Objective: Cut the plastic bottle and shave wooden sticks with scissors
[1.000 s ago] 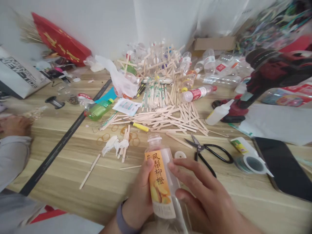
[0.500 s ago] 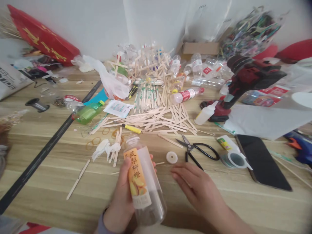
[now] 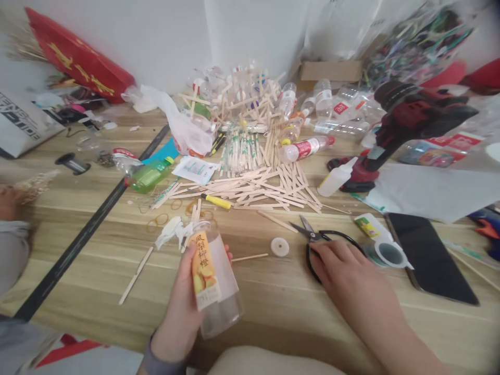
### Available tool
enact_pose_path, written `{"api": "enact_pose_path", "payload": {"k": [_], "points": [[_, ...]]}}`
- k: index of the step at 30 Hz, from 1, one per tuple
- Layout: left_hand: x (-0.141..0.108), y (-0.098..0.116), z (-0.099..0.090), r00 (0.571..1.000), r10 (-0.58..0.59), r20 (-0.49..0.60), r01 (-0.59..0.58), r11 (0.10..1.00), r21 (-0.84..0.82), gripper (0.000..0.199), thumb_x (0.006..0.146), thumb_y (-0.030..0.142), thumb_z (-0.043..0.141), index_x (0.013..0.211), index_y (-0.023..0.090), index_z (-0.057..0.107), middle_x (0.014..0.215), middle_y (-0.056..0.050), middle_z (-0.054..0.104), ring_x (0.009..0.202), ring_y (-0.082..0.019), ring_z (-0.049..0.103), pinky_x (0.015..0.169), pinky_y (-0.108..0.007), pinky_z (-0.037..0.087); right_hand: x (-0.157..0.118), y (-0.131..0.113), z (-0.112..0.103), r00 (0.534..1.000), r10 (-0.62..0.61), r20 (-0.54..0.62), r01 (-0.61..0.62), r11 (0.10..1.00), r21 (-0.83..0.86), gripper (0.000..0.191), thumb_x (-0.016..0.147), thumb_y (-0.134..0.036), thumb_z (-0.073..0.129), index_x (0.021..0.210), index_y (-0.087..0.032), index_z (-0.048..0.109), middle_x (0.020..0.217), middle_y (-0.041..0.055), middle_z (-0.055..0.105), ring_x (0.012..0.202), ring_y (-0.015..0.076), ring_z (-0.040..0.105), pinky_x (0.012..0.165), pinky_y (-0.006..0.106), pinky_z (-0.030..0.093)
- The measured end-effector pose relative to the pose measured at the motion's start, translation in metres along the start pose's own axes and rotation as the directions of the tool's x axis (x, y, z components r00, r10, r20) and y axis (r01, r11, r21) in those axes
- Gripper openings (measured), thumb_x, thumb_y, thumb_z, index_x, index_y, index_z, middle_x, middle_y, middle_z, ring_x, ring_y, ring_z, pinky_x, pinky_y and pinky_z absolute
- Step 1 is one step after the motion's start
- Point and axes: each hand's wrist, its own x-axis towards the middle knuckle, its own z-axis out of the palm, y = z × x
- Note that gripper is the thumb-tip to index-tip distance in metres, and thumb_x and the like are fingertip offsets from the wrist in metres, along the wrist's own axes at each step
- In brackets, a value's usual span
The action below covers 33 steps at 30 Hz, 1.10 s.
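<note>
My left hand (image 3: 183, 286) is wrapped round a clear plastic bottle (image 3: 226, 312) with an orange-yellow label, held tilted above the table with no cap on its neck. Over the black handles of the scissors (image 3: 312, 234) lies my right hand (image 3: 347, 271), its fingers curled onto them. The scissors rest on the wood with their blades pointing away to the left. Between the two hands sits a white disc (image 3: 280, 247) with a small hole, and a thin stick (image 3: 250, 257) lies near the bottle.
A pile of flat wooden sticks (image 3: 269, 190) spreads across the middle, with a yellow-handled tool (image 3: 217, 201) before it. On the right are a glue bottle (image 3: 336, 177), a power drill (image 3: 402, 125), a spool (image 3: 386, 254) and a phone (image 3: 432, 258). Another person's sleeve (image 3: 13, 255) shows at left.
My right hand has moved right, from beside the white disc onto the scissors' handles. The bottle in my left hand has shifted left. Another person's hand has come into view at the left edge.
</note>
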Motion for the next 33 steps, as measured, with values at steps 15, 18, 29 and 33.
{"api": "enact_pose_path", "payload": {"k": [15, 18, 29, 33], "points": [[-0.022, 0.016, -0.009, 0.988, 0.154, -0.007, -0.153, 0.972, -0.176, 0.048, 0.093, 0.051, 0.040, 0.107, 0.016, 0.069, 0.085, -0.012, 0.075, 0.068, -0.023, 0.071, 0.063, -0.035, 0.061, 0.038, -0.083, 0.013, 0.908, -0.394, 0.142, 0.379, 0.918, 0.118, 0.044, 0.080, 0.002, 0.046, 0.121, -0.007, 0.058, 0.081, 0.0103, 0.065, 0.073, 0.0226, 0.061, 0.064, 0.034, 0.049], [-0.027, 0.020, -0.009, 0.982, 0.188, 0.000, -0.183, 0.961, -0.209, 0.049, 0.092, 0.054, 0.040, 0.107, 0.017, 0.069, 0.084, -0.011, 0.074, 0.068, -0.021, 0.071, 0.065, -0.033, 0.061, 0.035, -0.078, 0.011, 0.949, -0.258, 0.182, 0.230, 0.960, 0.161, 0.049, 0.075, 0.006, 0.044, 0.119, -0.007, 0.059, 0.082, 0.0111, 0.067, 0.069, 0.0223, 0.065, 0.062, 0.033, 0.050], [-0.015, 0.011, -0.005, 0.988, 0.153, 0.008, -0.149, 0.971, -0.187, 0.043, 0.089, 0.051, 0.050, 0.102, 0.015, 0.071, 0.083, -0.011, 0.074, 0.069, -0.022, 0.071, 0.069, -0.034, 0.060, 0.056, -0.059, 0.008, 0.971, 0.035, 0.235, -0.147, 0.866, 0.479, 0.034, 0.088, -0.016, 0.045, 0.120, -0.012, 0.057, 0.096, 0.0078, 0.069, 0.066, 0.0134, 0.066, 0.060, 0.025, 0.051], [-0.011, 0.011, -0.009, 0.992, 0.128, -0.020, -0.129, 0.970, -0.207, 0.043, 0.092, 0.049, 0.046, 0.102, 0.015, 0.070, 0.082, -0.011, 0.074, 0.069, -0.021, 0.071, 0.070, -0.033, 0.060, 0.031, -0.042, 0.001, 0.983, 0.056, 0.176, -0.140, 0.845, 0.517, 0.025, 0.094, -0.023, 0.040, 0.101, -0.019, 0.063, 0.084, 0.0041, 0.068, 0.062, 0.0146, 0.065, 0.054, 0.025, 0.050]]}}
